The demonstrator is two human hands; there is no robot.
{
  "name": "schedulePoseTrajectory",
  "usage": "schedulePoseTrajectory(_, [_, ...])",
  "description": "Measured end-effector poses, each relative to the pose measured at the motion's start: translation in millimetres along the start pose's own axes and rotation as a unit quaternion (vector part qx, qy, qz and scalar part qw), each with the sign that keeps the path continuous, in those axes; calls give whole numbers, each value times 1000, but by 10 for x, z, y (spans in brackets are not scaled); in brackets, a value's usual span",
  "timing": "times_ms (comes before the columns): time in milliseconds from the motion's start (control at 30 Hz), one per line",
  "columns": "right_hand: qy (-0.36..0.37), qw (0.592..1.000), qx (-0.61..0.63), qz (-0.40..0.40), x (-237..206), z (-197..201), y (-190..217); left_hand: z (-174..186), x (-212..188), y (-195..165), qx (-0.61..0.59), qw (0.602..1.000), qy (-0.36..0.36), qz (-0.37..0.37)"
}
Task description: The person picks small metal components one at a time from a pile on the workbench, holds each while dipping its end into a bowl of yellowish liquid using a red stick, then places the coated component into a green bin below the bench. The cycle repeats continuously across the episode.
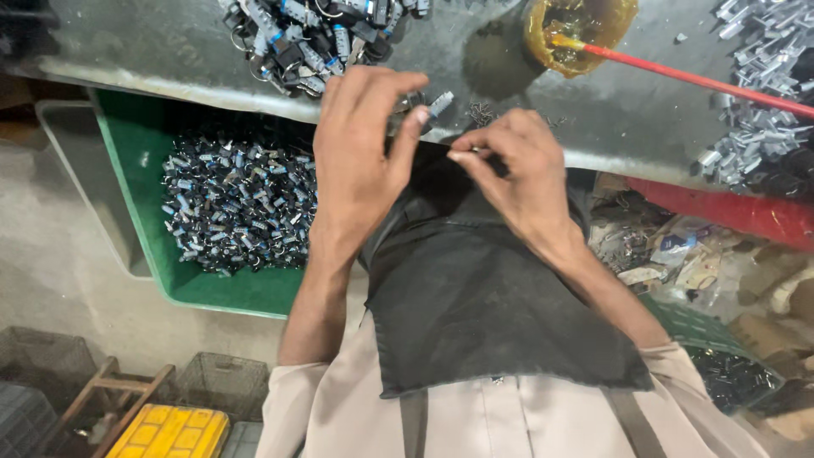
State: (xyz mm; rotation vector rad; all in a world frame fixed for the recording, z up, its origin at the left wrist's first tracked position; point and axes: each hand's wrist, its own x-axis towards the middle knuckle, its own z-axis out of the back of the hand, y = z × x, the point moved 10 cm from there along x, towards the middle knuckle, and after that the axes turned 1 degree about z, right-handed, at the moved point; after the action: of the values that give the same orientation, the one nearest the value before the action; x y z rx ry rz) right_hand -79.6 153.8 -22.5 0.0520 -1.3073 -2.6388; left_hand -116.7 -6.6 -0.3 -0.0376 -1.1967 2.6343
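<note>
My left hand (360, 153) is curled at the edge of the grey metal table (543, 93), gripping a small metal part (434, 105) whose silver end sticks out past my fingers. My right hand (513, 174) is close beside it, thumb and fingertips pinched together on something tiny that I cannot make out. Both hands hover over a black apron (475, 297) on my lap. A pile of dark and silver-blue parts (318, 34) lies on the table just above my left hand.
A green bin (127, 170) holding several small parts (237, 203) sits below the table on the left. A yellow-brown cup of glue (577, 30) with a red stick (687, 78) stands at the top. Silver pieces (759, 93) lie on the right, a red tray (738, 212) below.
</note>
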Motion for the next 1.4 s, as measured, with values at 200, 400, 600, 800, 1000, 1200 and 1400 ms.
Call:
schedulePoseTrajectory(200, [-35, 995, 10, -88, -204, 218, -206, -248, 179, -156, 162, 984, 66, 26])
schedulePoseTrajectory(400, [-33, 992, 80, -94, -259, 286, -174, -380, -178, 21, -484, 856, 72, 170])
schedulePoseTrajectory(600, [-60, 936, 330, -109, -162, 224, -133, -898, -545, 34, -705, 645, 78, 284])
schedulePoseTrajectory(800, [-70, 956, 271, -92, -140, 270, -61, -879, -540, -54, -676, 681, 85, 267])
schedulePoseTrajectory(1000, [-72, 957, 260, -103, -192, 287, -81, -866, -559, -57, -645, 707, 99, 273])
schedulePoseTrajectory(1200, [-51, 889, 438, -127, -232, 140, -198, -835, -536, -92, -641, 708, 131, 265])
schedulePoseTrajectory(1400, [-142, 752, 607, -217, -404, 234, -613, -687, -425, -169, -578, 767, 164, 225])
